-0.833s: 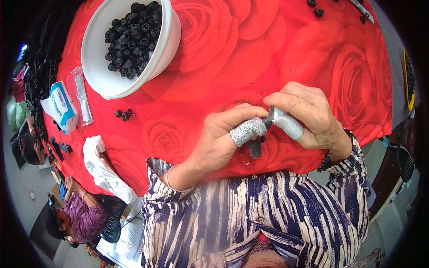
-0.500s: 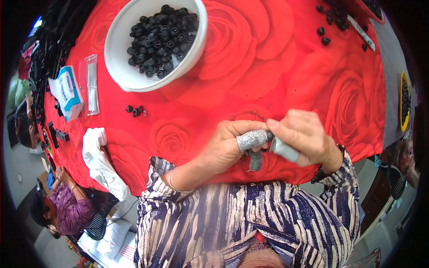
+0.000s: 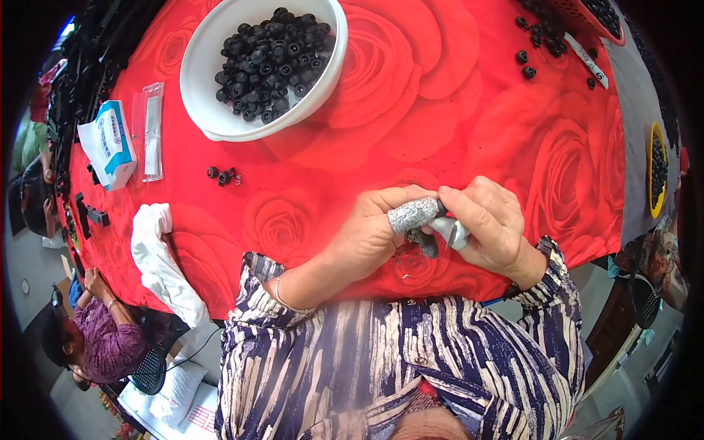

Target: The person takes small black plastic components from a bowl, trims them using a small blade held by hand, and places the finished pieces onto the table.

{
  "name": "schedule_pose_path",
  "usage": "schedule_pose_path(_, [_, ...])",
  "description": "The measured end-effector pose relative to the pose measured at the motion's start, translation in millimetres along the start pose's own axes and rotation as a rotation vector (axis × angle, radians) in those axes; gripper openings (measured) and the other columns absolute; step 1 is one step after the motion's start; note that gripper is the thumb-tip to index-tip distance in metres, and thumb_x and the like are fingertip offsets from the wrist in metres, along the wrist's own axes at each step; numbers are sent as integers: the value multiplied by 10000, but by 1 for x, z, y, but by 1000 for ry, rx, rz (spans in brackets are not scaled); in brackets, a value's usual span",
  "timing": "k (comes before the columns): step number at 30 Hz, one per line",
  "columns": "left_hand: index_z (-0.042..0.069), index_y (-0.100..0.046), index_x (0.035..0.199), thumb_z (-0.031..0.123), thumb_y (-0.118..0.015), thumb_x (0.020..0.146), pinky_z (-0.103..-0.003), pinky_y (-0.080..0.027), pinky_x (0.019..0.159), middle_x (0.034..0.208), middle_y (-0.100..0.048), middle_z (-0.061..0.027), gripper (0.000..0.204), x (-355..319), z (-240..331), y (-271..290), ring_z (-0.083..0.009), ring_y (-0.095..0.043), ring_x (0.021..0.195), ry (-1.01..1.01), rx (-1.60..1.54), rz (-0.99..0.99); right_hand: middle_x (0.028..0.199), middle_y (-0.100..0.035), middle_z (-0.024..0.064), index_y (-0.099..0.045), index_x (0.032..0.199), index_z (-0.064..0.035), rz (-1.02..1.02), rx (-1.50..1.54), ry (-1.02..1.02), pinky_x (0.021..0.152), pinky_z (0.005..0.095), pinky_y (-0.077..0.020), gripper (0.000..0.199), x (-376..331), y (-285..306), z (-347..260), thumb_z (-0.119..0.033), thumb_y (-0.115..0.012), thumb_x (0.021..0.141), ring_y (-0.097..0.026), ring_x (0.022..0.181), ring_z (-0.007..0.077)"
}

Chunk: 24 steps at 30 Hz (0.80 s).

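My left hand (image 3: 363, 233) is closed, with a grey speckled wrap (image 3: 413, 215) round one finger and a darker wrapped fingertip (image 3: 424, 243) below it. A small black part (image 3: 441, 207) shows at the end of the speckled wrap, pinched between my hands. My right hand (image 3: 490, 226) is closed too, its thumb and forefinger meeting at that part. Under them is a silver-grey piece (image 3: 454, 234) at my right fingers; whether it is a finger cover or a tool I cannot tell. My fingers hide most of the black part.
A white bowl (image 3: 192, 84) of small black round parts (image 3: 270, 66) stands far left on the red rose-patterned cloth (image 3: 396, 125). Loose black parts (image 3: 222, 177), a tissue box (image 3: 116, 147), a clear packet (image 3: 153, 132) and a white cloth (image 3: 155, 253) lie left. A yellow tray (image 3: 651, 172) is right; a co-worker (image 3: 110, 334) sits left.
My right hand has turned and shifted slightly left, its fingers drawn in closer to the black part. The silver-grey piece now tilts differently. The whole view has shifted a little.
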<state>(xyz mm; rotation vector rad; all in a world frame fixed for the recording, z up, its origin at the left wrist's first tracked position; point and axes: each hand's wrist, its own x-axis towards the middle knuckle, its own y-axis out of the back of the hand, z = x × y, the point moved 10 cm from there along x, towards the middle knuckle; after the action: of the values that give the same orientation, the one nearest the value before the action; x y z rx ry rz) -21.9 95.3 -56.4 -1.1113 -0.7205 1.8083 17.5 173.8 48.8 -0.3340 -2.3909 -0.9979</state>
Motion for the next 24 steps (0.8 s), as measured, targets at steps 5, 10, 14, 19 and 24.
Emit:
schedule_pose_path(5, [-9,-646,1079,90,-605,907,-211,-476,711,956,-632,-35,204,1,2,-2,-100,-592,824,-38,4,-23,694,-536,50,-624,1016,57,39,31,16,448,301,-373,456,2,1,2,-57,-743,591,-475,523,170])
schedule_pose_path(10, [-12,-644,1091,94,-605,906,-205,-475,699,959,-629,-41,217,1,2,-2,-96,-589,824,-6,73,-51,643,-502,27,-634,1008,37,-71,-30,137,439,298,-360,445,-1,-2,-8,-64,-761,594,-458,502,152])
schedule_pose_path(14, [-9,-646,1093,88,-608,904,-198,-474,679,946,-635,-43,217,2,0,1,-89,-588,789,-14,35,-29,638,-499,29,-643,973,27,28,54,23,429,299,-354,385,5,-1,1,-77,-770,625,-454,496,153])
schedule_pose_path(19, [-1,-649,1097,85,-615,898,-198,-479,664,904,-639,-29,219,0,-1,5,-81,-583,750,40,98,52,628,-505,40,-632,969,16,78,72,97,417,304,-356,325,-1,7,0,-62,-763,682,-475,497,165])
schedule_pose_path(24, [-30,-645,1072,67,-607,898,-226,-496,641,895,-621,-47,203,-12,29,1,-102,-594,746,-171,197,70,646,-532,80,-621,912,9,180,-24,-60,430,314,-373,224,5,28,26,-10,-740,723,-494,496,189])
